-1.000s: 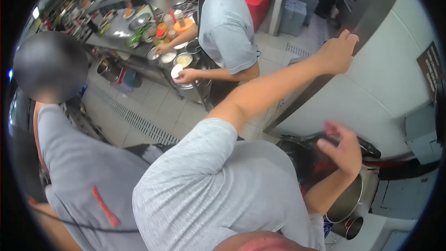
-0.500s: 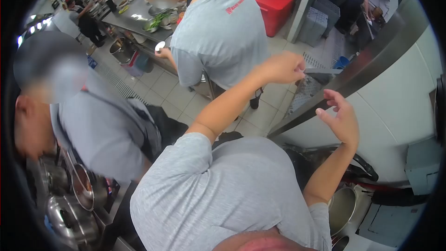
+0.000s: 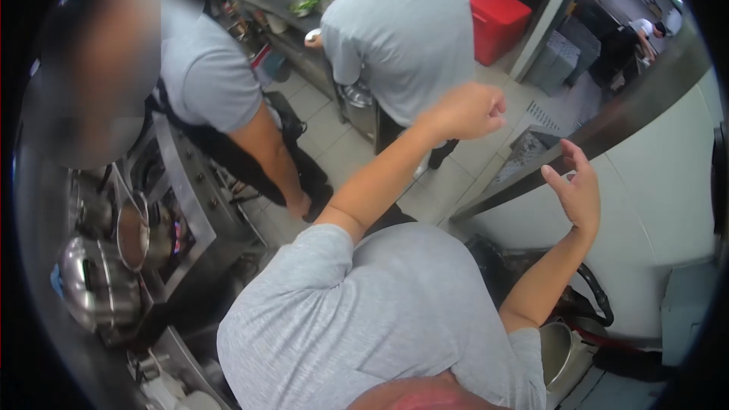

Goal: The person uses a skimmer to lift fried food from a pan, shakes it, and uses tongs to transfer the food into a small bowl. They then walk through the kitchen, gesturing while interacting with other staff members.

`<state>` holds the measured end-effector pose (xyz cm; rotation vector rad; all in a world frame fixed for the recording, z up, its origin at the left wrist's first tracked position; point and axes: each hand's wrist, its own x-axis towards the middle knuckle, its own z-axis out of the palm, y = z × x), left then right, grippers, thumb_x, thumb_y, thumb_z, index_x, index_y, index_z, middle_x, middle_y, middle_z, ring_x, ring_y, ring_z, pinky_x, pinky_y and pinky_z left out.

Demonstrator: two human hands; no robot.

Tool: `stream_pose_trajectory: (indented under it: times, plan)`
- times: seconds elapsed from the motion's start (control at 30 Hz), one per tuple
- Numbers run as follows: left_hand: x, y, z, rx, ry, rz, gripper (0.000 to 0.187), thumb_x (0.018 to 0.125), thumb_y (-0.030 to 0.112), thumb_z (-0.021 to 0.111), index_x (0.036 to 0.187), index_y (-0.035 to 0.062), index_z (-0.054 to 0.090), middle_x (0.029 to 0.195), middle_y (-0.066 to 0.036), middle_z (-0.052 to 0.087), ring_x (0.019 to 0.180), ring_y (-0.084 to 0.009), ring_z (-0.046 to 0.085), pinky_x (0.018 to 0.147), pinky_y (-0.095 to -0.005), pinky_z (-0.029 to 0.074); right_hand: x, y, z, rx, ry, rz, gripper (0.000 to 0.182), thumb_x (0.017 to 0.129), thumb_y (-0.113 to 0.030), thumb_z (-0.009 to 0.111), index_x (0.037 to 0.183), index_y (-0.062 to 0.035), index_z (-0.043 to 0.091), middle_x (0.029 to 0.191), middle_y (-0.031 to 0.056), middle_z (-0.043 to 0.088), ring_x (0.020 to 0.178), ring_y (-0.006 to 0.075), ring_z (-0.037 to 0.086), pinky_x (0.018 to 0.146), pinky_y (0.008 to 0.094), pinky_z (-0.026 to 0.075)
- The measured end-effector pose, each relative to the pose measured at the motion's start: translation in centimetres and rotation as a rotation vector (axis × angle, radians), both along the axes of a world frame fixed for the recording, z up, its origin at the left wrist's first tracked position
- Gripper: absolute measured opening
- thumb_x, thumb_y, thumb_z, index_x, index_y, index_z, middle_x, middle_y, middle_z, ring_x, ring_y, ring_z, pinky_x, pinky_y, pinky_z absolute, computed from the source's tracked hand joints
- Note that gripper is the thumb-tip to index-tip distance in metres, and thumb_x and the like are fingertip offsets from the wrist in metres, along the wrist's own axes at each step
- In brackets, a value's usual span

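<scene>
My left hand [image 3: 467,110] reaches out across the front of my body, its back toward me and its fingers curled in. What those fingers hold, if anything, is hidden. To the right, my right hand [image 3: 575,186] is raised with thumb and fingers apart and nothing between them. It is nearest to the slanted metal edge [image 3: 524,171] of the white wall panel. The two hands are apart from each other, and neither visibly touches an object.
At left, a co-worker [image 3: 216,80] stands by a stove [image 3: 178,163] with a steaming-type steel pot [image 3: 99,281] and a saucepan [image 3: 133,235]. Another person [image 3: 402,26] works at a counter ahead. A red cooler box [image 3: 497,23] sits beyond. A deep pot [image 3: 556,353] is at lower right.
My view has shifted, showing more of the stove. The left co-worker has changed posture, and an arm now hangs down toward the floor side. My hands keep nearly the same pose.
</scene>
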<state>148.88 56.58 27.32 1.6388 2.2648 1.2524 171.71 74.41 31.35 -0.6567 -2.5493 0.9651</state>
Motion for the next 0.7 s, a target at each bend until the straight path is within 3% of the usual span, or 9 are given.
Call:
stream_pose_trajectory:
  times: [0.13,0.43,0.53,0.57,0.67,0.7]
  plan:
    - [1.5,-3.9,-2.2,-0.05,-0.062,0.046,0.031,0.086,0.025,0.075,0.104,0.0009,0.07,0.094,-0.016,0.076,0.087,-0.0314,0.073,0.078,-0.0398,0.056,0.6,-1.8,-3.0,-0.066,-0.033,0.164,0.072,0.079,-0.026,0.084,0.14,-0.0002,0.056,0.133,0.0167,0.064,0.121,0.0311,0.057,0.103,0.0431,0.045]
    - [-1.0,-6.8,2.4,-0.17,0.292,0.408,0.035,0.084,0.031,0.074,0.108,0.0061,0.071,0.103,-0.016,0.073,0.098,-0.0363,0.07,0.086,-0.0457,0.055,9.1,-4.2,-5.8,-0.173,-0.145,0.086,0.076,0.076,-0.026,0.084,0.142,-0.002,0.055,0.137,0.0165,0.062,0.12,0.0317,0.059,0.098,0.0424,0.048]
    - [4.3,-9.0,4.2,0.069,0.275,0.292,0.038,0.085,0.034,0.075,0.111,0.0069,0.069,0.109,-0.016,0.072,0.105,-0.0372,0.067,0.089,-0.0453,0.053,14.4,-5.0,-8.0,-0.102,-0.13,-0.077,0.076,0.077,-0.025,0.083,0.143,-0.0016,0.054,0.139,0.0178,0.061,0.122,0.033,0.059,0.099,0.0436,0.049]
    - [6.6,-10.1,3.7,0.057,0.279,0.294,0.038,0.084,0.033,0.076,0.11,0.0076,0.068,0.107,-0.015,0.071,0.104,-0.0368,0.067,0.088,-0.0447,0.053,15.6,-5.2,-8.7,-0.043,-0.176,-0.135,0.077,0.079,-0.025,0.081,0.145,0.0013,0.051,0.142,0.0222,0.058,0.124,0.0362,0.059,0.102,0.0451,0.048]
    - [12.4,-14.5,0.7,-0.078,0.213,0.261,0.038,0.082,0.032,0.078,0.109,0.0086,0.068,0.104,-0.014,0.07,0.102,-0.0354,0.066,0.088,-0.045,0.053,18.2,-7.5,-10.6,-0.003,-0.218,-0.174,0.078,0.078,-0.025,0.081,0.145,0.0012,0.051,0.141,0.0233,0.058,0.121,0.0354,0.06,0.102,0.0441,0.048]
    - [14.0,-15.8,-0.9,-0.055,0.184,0.245,0.037,0.082,0.032,0.078,0.109,0.0086,0.068,0.103,-0.014,0.069,0.101,-0.0353,0.066,0.087,-0.0453,0.053,18.3,-8.6,-11.5,0.007,-0.154,-0.076,0.077,0.079,-0.025,0.081,0.145,0.0013,0.051,0.139,0.0237,0.06,0.119,0.0348,0.061,0.102,0.0423,0.048]
